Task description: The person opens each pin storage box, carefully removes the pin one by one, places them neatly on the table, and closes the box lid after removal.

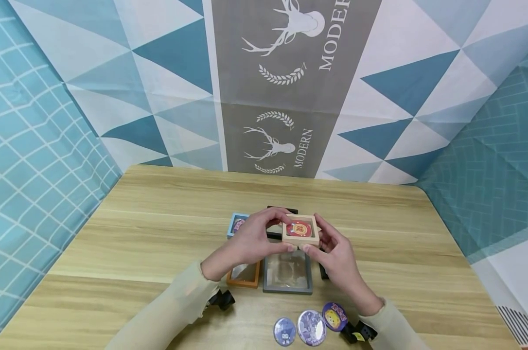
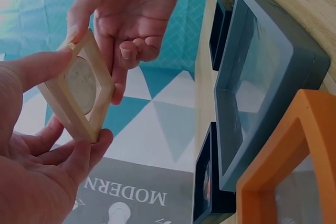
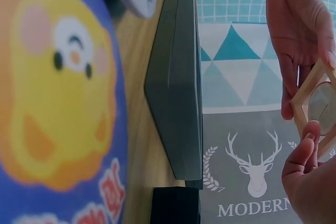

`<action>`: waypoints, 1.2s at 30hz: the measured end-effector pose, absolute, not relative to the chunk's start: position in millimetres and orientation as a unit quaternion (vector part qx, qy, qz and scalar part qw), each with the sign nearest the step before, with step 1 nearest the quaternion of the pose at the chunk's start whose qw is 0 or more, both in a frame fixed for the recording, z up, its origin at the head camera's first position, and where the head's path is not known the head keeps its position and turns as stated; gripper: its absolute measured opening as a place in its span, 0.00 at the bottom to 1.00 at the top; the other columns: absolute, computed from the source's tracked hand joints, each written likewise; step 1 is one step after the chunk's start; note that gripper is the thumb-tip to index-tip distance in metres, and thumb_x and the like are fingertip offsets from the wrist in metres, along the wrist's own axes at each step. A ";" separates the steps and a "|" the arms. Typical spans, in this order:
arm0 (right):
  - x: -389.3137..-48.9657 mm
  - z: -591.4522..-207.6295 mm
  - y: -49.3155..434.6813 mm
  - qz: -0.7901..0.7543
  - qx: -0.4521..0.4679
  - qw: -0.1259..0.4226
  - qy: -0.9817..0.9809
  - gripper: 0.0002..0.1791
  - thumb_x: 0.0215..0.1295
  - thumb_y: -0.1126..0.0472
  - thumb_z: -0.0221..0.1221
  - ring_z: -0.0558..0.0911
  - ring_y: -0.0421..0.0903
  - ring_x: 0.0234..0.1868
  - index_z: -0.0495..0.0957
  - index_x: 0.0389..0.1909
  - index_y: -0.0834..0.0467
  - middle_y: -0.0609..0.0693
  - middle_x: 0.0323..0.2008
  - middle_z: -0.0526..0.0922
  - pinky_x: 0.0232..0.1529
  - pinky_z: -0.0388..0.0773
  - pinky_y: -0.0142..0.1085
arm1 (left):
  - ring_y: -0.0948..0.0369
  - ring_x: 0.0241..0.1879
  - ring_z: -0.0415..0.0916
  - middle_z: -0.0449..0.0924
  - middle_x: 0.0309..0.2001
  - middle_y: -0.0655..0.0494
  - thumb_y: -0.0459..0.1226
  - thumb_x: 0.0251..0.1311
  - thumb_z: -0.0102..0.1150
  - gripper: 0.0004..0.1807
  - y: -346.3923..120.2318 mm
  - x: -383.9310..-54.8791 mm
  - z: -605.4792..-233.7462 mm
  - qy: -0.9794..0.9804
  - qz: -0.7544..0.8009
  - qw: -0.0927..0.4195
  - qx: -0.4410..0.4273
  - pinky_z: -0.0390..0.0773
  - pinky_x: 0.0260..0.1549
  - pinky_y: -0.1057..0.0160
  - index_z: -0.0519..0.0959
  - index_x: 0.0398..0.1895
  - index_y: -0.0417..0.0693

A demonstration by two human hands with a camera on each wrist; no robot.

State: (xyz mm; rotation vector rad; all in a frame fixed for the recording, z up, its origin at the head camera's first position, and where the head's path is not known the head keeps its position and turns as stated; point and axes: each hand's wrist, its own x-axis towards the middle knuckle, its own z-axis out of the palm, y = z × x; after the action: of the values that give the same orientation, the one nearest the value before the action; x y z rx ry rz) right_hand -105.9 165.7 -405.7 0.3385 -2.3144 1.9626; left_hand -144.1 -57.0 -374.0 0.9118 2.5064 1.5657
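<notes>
Both hands hold up a small pale-wood display frame (image 1: pixel 309 240) with a red round badge (image 1: pixel 300 228) showing behind its window. The left hand (image 1: pixel 251 238) grips the frame's left side, thumb at the lower edge and forefinger at the top. At the opposite side, the right hand (image 1: pixel 343 257) pinches the lower right corner, its other fingers behind. In the left wrist view the wood frame (image 2: pixel 103 106) is tilted, its other face showing a pale round disc (image 2: pixel 81 85). Beneath the hands, a grey frame (image 1: pixel 288 291) and an orange frame (image 1: pixel 257 277) lie on the table.
A light-blue frame (image 1: pixel 230 233) and a black frame (image 1: pixel 281 209) lie behind the hands, partly covered. Another dark frame (image 1: pixel 323 272) shows beside the right hand. Near the front lie three round badges: a small blue one (image 1: pixel 284 331), a lilac one (image 1: pixel 311 328) and a purple one (image 1: pixel 335 317).
</notes>
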 end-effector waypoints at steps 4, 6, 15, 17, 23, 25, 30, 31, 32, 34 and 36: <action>-106.0 -406.3 165.0 0.650 0.114 0.043 -0.750 0.41 0.60 0.73 0.66 0.79 0.42 0.46 0.59 0.73 0.66 0.65 0.55 0.75 0.46 0.79 0.28 | 0.56 0.58 0.75 0.75 0.60 0.52 0.38 0.46 0.80 0.27 -57.0 -143.2 -374.2 0.817 0.495 0.020 0.295 0.72 0.59 0.64 0.78 0.48 0.45; -106.5 -405.7 165.0 0.653 0.113 0.041 -0.748 0.41 0.60 0.72 0.66 0.79 0.42 0.47 0.59 0.73 0.66 0.65 0.56 0.75 0.47 0.78 0.27 | 0.56 0.58 0.75 0.75 0.60 0.53 0.39 0.47 0.80 0.26 -57.3 -143.6 -375.5 0.815 0.498 0.018 0.296 0.72 0.59 0.64 0.78 0.48 0.46; -109.1 -402.6 167.5 0.652 0.114 0.028 -0.749 0.41 0.61 0.71 0.66 0.77 0.42 0.49 0.59 0.74 0.66 0.61 0.65 0.69 0.49 0.77 0.26 | 0.56 0.58 0.75 0.74 0.60 0.52 0.34 0.50 0.75 0.23 -59.1 -149.1 -380.3 0.766 0.572 0.057 0.288 0.72 0.60 0.60 0.79 0.50 0.43; -109.1 -403.0 167.8 0.653 0.112 0.025 -0.749 0.42 0.60 0.72 0.67 0.78 0.42 0.49 0.58 0.74 0.66 0.62 0.63 0.71 0.49 0.77 0.26 | 0.55 0.58 0.75 0.74 0.60 0.51 0.33 0.52 0.75 0.22 -59.2 -149.9 -380.3 0.760 0.582 0.071 0.281 0.73 0.60 0.59 0.78 0.50 0.42; -108.5 -406.1 166.7 0.638 0.125 0.019 -0.760 0.45 0.58 0.72 0.68 0.79 0.44 0.51 0.56 0.75 0.65 0.64 0.55 0.76 0.51 0.76 0.27 | 0.56 0.56 0.77 0.78 0.55 0.55 0.40 0.57 0.72 0.20 -60.0 -151.3 -377.8 0.765 0.594 0.098 0.230 0.78 0.54 0.57 0.79 0.52 0.49; -108.6 -407.6 165.7 0.634 0.131 0.015 -0.762 0.46 0.58 0.71 0.69 0.79 0.47 0.53 0.56 0.75 0.64 0.63 0.56 0.77 0.52 0.76 0.28 | 0.57 0.54 0.78 0.79 0.54 0.57 0.43 0.58 0.71 0.19 -60.4 -152.0 -377.4 0.769 0.596 0.100 0.209 0.79 0.49 0.58 0.79 0.51 0.51; -109.5 -411.1 164.5 0.614 0.145 0.000 -0.776 0.47 0.58 0.66 0.71 0.79 0.55 0.54 0.57 0.76 0.62 0.60 0.58 0.78 0.51 0.78 0.36 | 0.55 0.49 0.80 0.79 0.51 0.51 0.45 0.62 0.67 0.20 -59.7 -153.9 -376.9 0.736 0.646 0.135 0.153 0.82 0.44 0.57 0.77 0.52 0.46; -109.9 -411.6 164.4 0.607 0.149 -0.003 -0.780 0.47 0.58 0.65 0.71 0.79 0.55 0.55 0.57 0.75 0.61 0.60 0.61 0.76 0.51 0.79 0.37 | 0.55 0.49 0.80 0.78 0.51 0.49 0.45 0.63 0.66 0.20 -59.4 -154.1 -376.7 0.728 0.655 0.142 0.141 0.83 0.43 0.57 0.76 0.53 0.44; -110.2 -411.9 164.4 0.599 0.154 -0.004 -0.786 0.47 0.58 0.64 0.71 0.79 0.55 0.55 0.57 0.75 0.61 0.60 0.63 0.75 0.52 0.79 0.39 | 0.54 0.48 0.80 0.76 0.52 0.47 0.46 0.64 0.65 0.22 -59.1 -154.2 -376.6 0.721 0.664 0.148 0.129 0.83 0.42 0.56 0.75 0.54 0.43; -111.2 -412.2 164.3 0.584 0.163 -0.005 -0.795 0.47 0.58 0.62 0.72 0.78 0.54 0.58 0.58 0.75 0.59 0.58 0.67 0.71 0.53 0.79 0.41 | 0.53 0.48 0.79 0.74 0.54 0.46 0.48 0.66 0.63 0.23 -58.9 -154.4 -376.3 0.717 0.672 0.155 0.106 0.84 0.41 0.56 0.74 0.56 0.43; -112.1 -412.4 164.6 0.574 0.169 -0.005 -0.801 0.45 0.59 0.61 0.71 0.76 0.54 0.59 0.59 0.75 0.59 0.56 0.70 0.67 0.54 0.78 0.43 | 0.51 0.49 0.79 0.73 0.55 0.45 0.50 0.67 0.61 0.25 -58.7 -154.7 -377.0 0.716 0.674 0.157 0.092 0.84 0.41 0.55 0.73 0.57 0.44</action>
State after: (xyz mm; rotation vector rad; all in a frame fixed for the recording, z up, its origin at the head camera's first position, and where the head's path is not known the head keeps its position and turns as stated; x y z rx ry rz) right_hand -112.1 164.6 -412.4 0.5316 -2.5251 1.8097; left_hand -154.7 -58.7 -377.0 0.2623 2.0488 1.9305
